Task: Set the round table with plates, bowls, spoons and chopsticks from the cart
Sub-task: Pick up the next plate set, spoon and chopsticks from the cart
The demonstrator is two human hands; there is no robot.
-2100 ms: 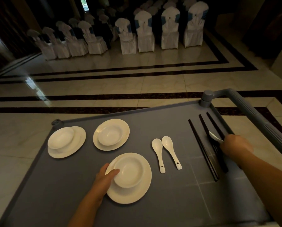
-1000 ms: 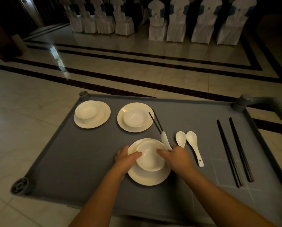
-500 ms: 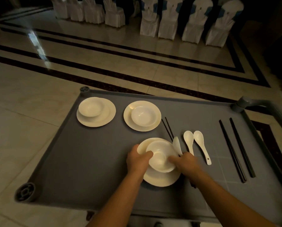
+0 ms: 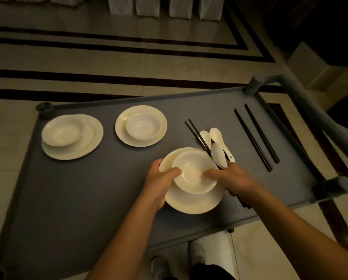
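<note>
Down on the grey cart (image 4: 72,199), both hands grip one place setting. The left hand (image 4: 159,183) curls round the left rim of the near plate (image 4: 193,203), its thumb lying over the edge of the near bowl (image 4: 193,174) that sits in that plate. The right hand (image 4: 232,181) takes the right side of the same plate, thumb pressed on the bowl's rim, while its fingers also pinch a white spoon (image 4: 218,155) and a pair of black chopsticks (image 4: 197,137); the spoon's scoop and the chopstick tips stick out beyond the plate, away from the person.

Just beyond the held spoon, two more spoons (image 4: 215,135) lie on the cart side by side. To the right of the near plate, well apart from it, two further pairs of chopsticks (image 4: 256,136) lie parallel near the cart handle (image 4: 318,122). Beyond the near plate stands a second plate (image 4: 159,136) with a second bowl (image 4: 142,126) in it, and to the left of that, near the cart's far left corner, a third plate (image 4: 88,142) carrying a third bowl (image 4: 62,133) set off-centre. Below the cart's near edge the person's shoes (image 4: 197,251) show on the tiled floor (image 4: 108,61).
</note>
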